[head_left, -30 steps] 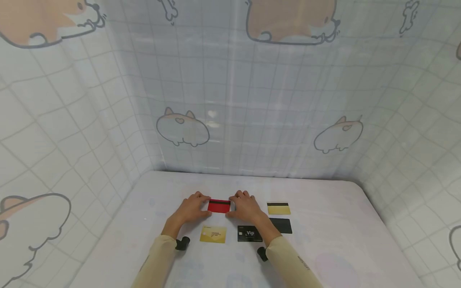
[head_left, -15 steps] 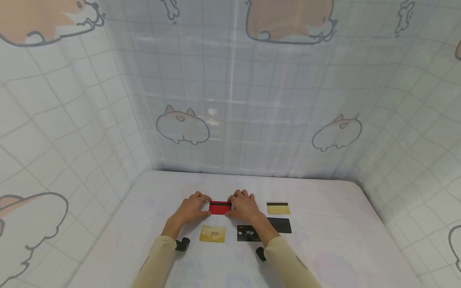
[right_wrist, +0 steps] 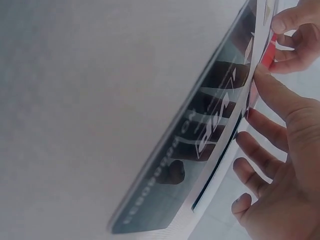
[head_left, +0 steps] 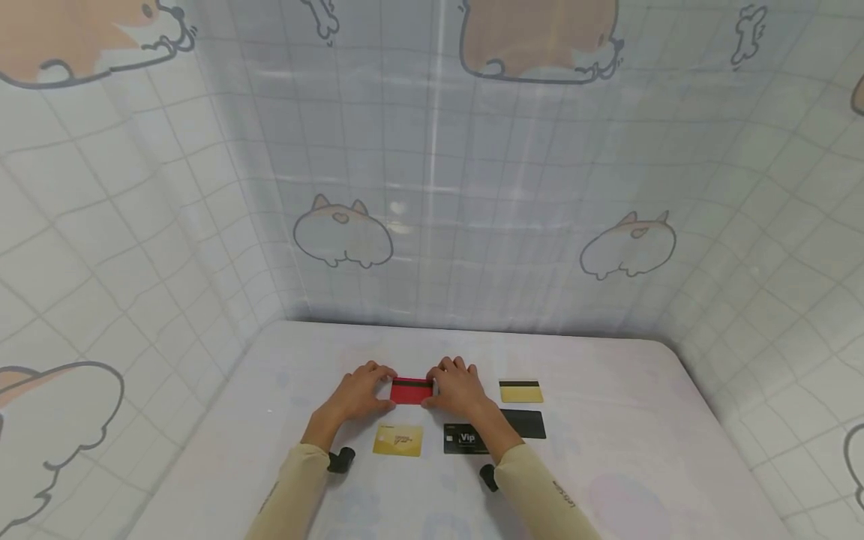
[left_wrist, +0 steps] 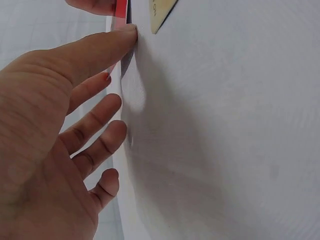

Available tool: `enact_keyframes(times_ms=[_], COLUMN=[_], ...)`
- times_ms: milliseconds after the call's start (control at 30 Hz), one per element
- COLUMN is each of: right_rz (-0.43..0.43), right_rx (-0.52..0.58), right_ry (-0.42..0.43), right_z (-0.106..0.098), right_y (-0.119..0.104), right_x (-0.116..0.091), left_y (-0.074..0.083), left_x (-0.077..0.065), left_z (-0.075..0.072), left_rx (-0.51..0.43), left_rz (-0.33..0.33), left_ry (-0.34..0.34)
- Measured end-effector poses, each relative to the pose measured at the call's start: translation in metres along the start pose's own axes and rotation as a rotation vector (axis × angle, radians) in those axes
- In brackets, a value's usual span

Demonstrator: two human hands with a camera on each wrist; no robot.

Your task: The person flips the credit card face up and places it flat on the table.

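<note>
Both my hands hold a red card [head_left: 412, 390] with a black stripe along its far side. Thumb and forefinger of my left hand [head_left: 358, 391] pinch it at its left end, the thumb on the near side. At the right end, my right hand [head_left: 460, 388] grips it the same way. In the left wrist view, the card's red edge [left_wrist: 120, 10] shows beside the thumb, with the other fingers spread apart. A glossy black "Vip" card [right_wrist: 150, 205] lies below the right hand, reflecting its fingers; my right wrist partly covers it in the head view.
A gold card [head_left: 398, 440] lies nearer me, left of the Vip card. To the right are a plain black card [head_left: 529, 424] and a gold striped card [head_left: 521, 392]. The white table [head_left: 607, 420] is enclosed by cloth walls [head_left: 472, 187] with cartoon dogs.
The red card has shifted very slightly toward me, still between both hands. The hands hold nearly the same place, and the cards on the table lie as before.
</note>
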State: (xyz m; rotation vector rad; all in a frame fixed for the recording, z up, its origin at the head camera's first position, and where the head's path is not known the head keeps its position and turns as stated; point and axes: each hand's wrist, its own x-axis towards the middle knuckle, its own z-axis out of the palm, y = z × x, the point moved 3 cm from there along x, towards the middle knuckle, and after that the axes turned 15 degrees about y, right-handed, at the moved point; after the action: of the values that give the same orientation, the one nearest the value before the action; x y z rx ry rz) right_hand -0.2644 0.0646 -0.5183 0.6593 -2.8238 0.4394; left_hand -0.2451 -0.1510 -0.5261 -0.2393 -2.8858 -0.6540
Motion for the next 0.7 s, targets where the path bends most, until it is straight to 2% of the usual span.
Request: enact_keyframes(times_ms=[200,500,700], right_rz=[0.001,-0.044,-0.039], right_rx=[0.012,0.004,0.011], right_ry=[-0.023,-0.023,-0.016], right_z=[-0.0022,-0.0028,-0.0010], right_y=[-0.0027,-0.0021,0.0013], right_x=[-0.0042,-0.0045,-0.0021], left_y=[0.0025,0.0006,0.0010], left_x=[-0.0040,-0.0023,-0.0018], left_z=[-0.0038,-0.0028,-0.0038], left_rx=[-0.007,0.004,-0.016], left_rz=[0.009,0.032,0.015], left_ry=[-0.001,0.013,0.002])
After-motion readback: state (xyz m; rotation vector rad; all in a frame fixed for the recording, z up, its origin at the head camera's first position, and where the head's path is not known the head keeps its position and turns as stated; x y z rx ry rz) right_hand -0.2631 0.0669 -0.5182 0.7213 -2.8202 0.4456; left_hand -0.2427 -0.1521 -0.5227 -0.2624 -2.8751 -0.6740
